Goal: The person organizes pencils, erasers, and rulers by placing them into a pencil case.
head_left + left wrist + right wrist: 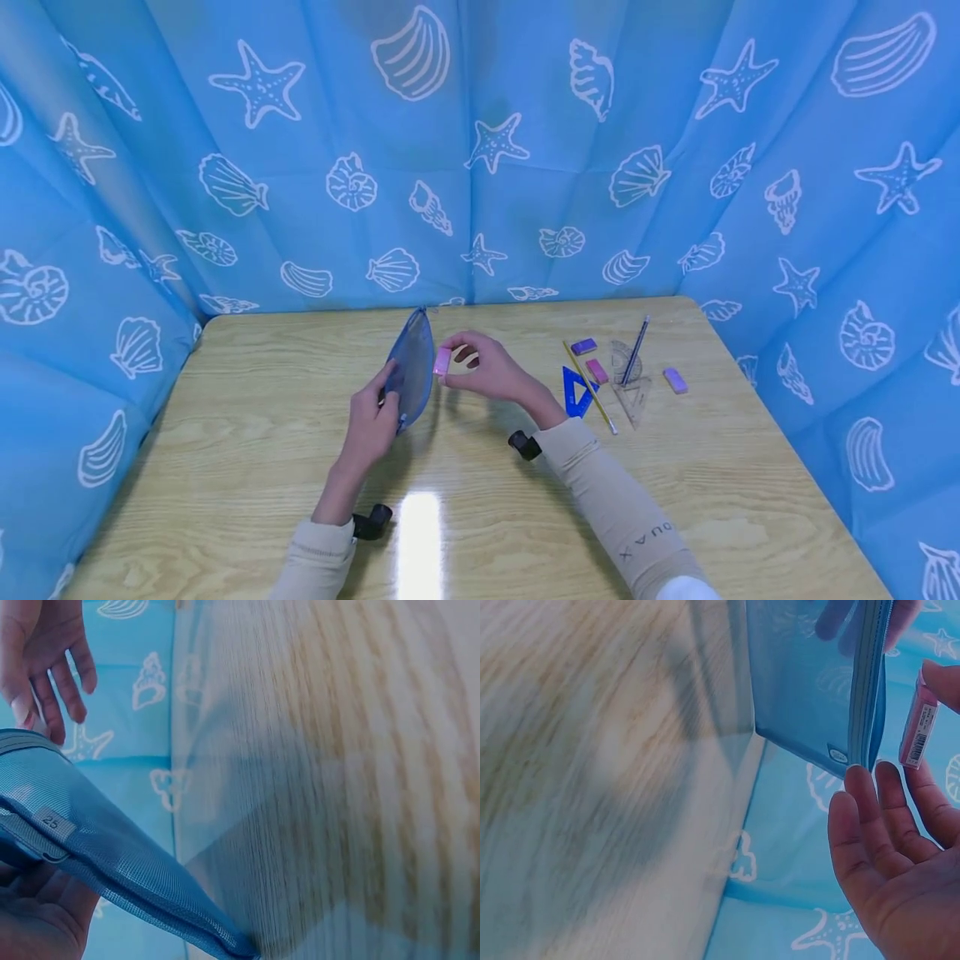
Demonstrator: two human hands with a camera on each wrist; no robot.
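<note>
My left hand (372, 417) holds a blue mesh zipper pouch (412, 367) upright above the table. In the left wrist view the pouch (127, 840) shows a small "25" tag, and the palm (49, 915) lies behind it. Between thumb and finger, my right hand (491, 367) pinches a pink eraser (442, 362) just right of the pouch. The right wrist view shows a barcode label on the eraser (919, 727), beside the pouch's zipper edge (868, 682). Other fingers of the right hand (900, 877) are spread below it.
Right on the table (750, 467) lie a purple eraser (583, 346), a pink eraser (597, 371), a lilac eraser (675, 381), a yellow pencil (590, 387), a dark pencil (636, 350), a blue set square (570, 393), a clear set square (633, 398) and a protractor (619, 358). A blue curtain hangs behind.
</note>
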